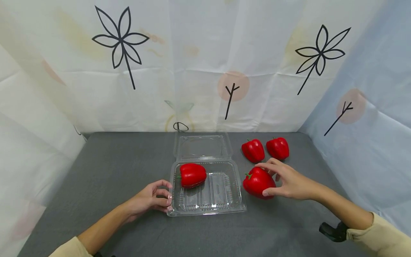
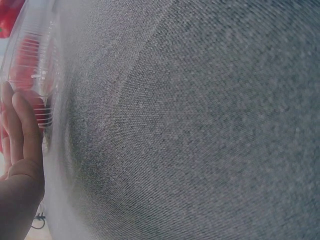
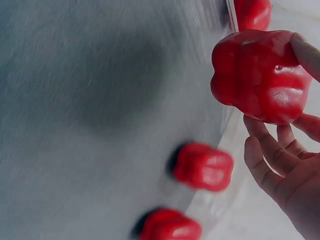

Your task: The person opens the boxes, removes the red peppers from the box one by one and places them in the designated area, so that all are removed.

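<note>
In the head view, my right hand (image 1: 289,181) grips a red bell pepper (image 1: 258,182) between thumb and fingers, beside the right wall of a clear plastic clamshell container (image 1: 221,211). The right wrist view shows this bell pepper (image 3: 262,75) held off the grey surface. My left hand (image 1: 154,196) touches the container's left side; its fingers (image 2: 30,125) look fairly straight in the left wrist view. Inside the container, toward the left, a red bell pepper (image 1: 192,175) lies on its side. The container's lid (image 1: 202,146) is folded back, away from me.
Two more red bell peppers, one nearer the container (image 1: 253,150) and one farther right (image 1: 278,148), lie at the back right of the grey table (image 1: 128,164). A patterned white cloth (image 1: 199,64) hangs behind and along the sides.
</note>
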`<state>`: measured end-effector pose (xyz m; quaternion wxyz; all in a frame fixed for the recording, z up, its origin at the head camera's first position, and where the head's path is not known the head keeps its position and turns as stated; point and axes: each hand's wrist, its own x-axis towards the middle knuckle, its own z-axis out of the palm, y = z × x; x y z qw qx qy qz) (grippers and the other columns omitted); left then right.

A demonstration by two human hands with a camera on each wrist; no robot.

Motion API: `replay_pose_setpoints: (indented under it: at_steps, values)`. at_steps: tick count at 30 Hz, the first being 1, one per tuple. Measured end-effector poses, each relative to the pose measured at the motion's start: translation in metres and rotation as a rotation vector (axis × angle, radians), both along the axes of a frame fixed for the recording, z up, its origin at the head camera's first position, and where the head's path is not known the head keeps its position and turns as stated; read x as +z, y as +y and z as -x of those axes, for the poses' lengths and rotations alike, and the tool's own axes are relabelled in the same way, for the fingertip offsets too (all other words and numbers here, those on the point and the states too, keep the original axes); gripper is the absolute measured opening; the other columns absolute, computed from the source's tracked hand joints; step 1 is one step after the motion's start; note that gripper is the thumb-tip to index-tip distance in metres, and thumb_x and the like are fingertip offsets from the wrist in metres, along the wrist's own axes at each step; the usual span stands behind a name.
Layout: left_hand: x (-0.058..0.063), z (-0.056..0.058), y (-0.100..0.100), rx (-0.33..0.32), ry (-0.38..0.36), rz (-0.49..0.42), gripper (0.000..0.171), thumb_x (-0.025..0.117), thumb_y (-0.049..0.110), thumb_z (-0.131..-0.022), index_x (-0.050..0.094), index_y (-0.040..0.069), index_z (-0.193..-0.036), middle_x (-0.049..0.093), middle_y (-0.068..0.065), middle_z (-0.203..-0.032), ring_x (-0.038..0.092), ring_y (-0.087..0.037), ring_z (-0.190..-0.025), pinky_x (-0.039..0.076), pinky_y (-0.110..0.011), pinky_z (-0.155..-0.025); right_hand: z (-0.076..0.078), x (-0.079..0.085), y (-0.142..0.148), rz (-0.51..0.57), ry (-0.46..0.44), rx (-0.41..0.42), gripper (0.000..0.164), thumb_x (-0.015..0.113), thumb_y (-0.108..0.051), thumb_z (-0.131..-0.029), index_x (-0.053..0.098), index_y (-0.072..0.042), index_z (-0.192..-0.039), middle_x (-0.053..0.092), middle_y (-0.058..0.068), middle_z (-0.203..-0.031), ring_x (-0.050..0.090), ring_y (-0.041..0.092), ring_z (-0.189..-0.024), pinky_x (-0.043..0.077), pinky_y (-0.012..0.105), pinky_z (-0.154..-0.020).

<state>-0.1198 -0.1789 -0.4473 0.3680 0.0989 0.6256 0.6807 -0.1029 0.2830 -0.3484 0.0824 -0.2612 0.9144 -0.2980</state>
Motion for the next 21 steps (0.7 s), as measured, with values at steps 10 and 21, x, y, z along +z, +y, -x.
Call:
replay_pose_setpoints:
  at_steps: [10, 21]
  values:
    - [0.0, -0.001, 0.0, 0.006, -0.005, 0.012, 0.047, 0.071, 0.007, -0.09, 0.04, 0.0, -0.125, 0.066, -0.007, -0.093, 0.07, -0.022, -0.081, 0.058, -0.039, -0.079, 0.006, -0.004, 0.048, -0.046, 0.045, -0.171, 0.071, 0.086, -0.026, -0.077, 0.054, -0.002, -0.135, 0.055, 0.01, -0.114, 0.059, 0.021, -0.092, 0.056, 0.03, -0.068]
    - [0.001, 0.0, 0.0, 0.011, -0.018, 0.023, 0.048, 0.071, 0.008, -0.09, 0.039, 0.0, -0.125, 0.066, -0.007, -0.093, 0.069, -0.021, -0.081, 0.058, -0.039, -0.08, 0.014, -0.023, 0.083, -0.053, 0.054, -0.305, 0.069, 0.083, -0.024, -0.08, 0.052, 0.004, -0.134, 0.054, 0.014, -0.108, 0.06, 0.027, -0.09, 0.055, 0.025, -0.064]
